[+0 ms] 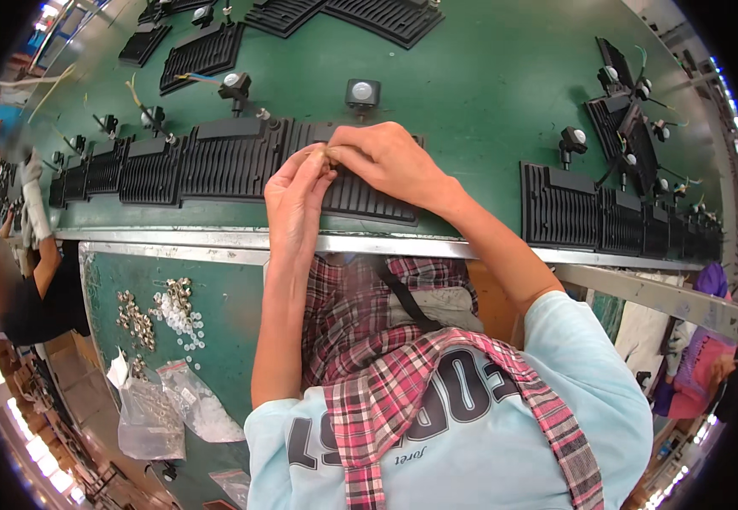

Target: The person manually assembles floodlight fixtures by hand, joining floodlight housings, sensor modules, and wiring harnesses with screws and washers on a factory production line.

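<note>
My left hand and my right hand meet fingertip to fingertip above a black ribbed housing on the green table. Both hands are closed in a pinch around something small, mostly hidden by the fingers, with a brownish bit showing between them. Just beyond my right hand stands a black sensor head with a white dome. To the left, another ribbed housing lies in the row, with a domed sensor and coloured wires by its far edge.
More ribbed housings run along the right edge, others lie at the back. On a lower green table at left are small metal fittings, white washers and clear plastic bags. A co-worker is at far left.
</note>
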The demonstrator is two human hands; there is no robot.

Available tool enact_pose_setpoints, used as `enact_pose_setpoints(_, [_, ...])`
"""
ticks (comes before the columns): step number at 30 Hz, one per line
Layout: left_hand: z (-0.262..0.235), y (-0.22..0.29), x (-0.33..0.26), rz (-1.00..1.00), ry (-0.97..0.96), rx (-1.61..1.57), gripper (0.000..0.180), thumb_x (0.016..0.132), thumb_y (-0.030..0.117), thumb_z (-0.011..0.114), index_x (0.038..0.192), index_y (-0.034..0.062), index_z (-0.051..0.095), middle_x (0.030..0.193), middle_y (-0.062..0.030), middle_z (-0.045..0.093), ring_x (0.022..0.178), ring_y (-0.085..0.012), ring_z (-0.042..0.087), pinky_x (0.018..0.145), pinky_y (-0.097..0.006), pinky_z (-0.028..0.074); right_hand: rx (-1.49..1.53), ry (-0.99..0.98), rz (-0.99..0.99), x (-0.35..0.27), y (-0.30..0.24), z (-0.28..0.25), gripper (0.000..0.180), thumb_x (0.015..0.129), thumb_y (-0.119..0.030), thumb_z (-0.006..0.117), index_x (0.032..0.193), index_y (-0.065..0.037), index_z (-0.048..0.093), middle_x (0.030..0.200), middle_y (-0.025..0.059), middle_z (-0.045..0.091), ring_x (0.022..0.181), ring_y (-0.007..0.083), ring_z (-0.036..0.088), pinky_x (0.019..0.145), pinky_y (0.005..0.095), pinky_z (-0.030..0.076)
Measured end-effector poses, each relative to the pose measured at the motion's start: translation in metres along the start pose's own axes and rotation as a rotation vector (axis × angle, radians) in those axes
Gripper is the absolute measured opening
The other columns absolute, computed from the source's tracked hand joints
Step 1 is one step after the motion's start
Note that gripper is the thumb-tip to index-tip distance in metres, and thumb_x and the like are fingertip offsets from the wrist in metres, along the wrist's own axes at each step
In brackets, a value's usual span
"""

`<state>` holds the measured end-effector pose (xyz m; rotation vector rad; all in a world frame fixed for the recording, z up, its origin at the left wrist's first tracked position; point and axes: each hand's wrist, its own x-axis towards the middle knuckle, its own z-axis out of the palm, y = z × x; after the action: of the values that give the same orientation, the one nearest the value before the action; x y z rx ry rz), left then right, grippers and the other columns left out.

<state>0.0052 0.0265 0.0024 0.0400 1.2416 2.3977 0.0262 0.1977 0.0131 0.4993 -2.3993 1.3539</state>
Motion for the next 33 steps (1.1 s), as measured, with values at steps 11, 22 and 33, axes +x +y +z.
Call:
enact_pose_setpoints(11, [-0.017,0.037,-0.033,0.224,0.089,0.715,0.025,0.091,0.012,0.069,0.113,0.0001,0.069,0.1,-0.0047,0.069,0.091,-0.0105,0.063,0.084,-0.026,0.051,0.056,-0.021,0.092,0.006,-0.016,-0.013,0.019,0.094,-0.011,0.058,0.103,0.004,0.066,0.082,0.0081,0.061,0.074,0.0149,0.055,0.068,0.0295,0.045])
enact_pose_setpoints(22, [-0.207,0.144,-0.117,0.216,0.578,1.914,0.019,0.094,0.019,0.061,0.094,-0.0004,0.065,0.09,-0.0151,0.068,0.085,-0.0331,0.063,0.078,-0.041,0.048,0.547,0.204,0.344,0.012,-0.002,-0.035,0.026,0.101,-0.024,0.056,0.092,-0.003,0.067,0.067,-0.0052,0.048,0.062,0.0012,0.039,0.051,0.0185,0.026])
enact_pose_setpoints(33, [-0.213,0.158,-0.106,0.209,0.434,1.815,0.016,0.092,0.011,0.065,0.097,-0.0037,0.066,0.082,-0.0159,0.069,0.071,-0.0227,0.065,0.068,-0.035,0.051,0.569,0.25,0.313,0.012,0.001,-0.046,0.026,0.102,-0.025,0.054,0.092,-0.004,0.066,0.064,-0.0054,0.047,0.057,0.0019,0.034,0.051,0.0201,0.023])
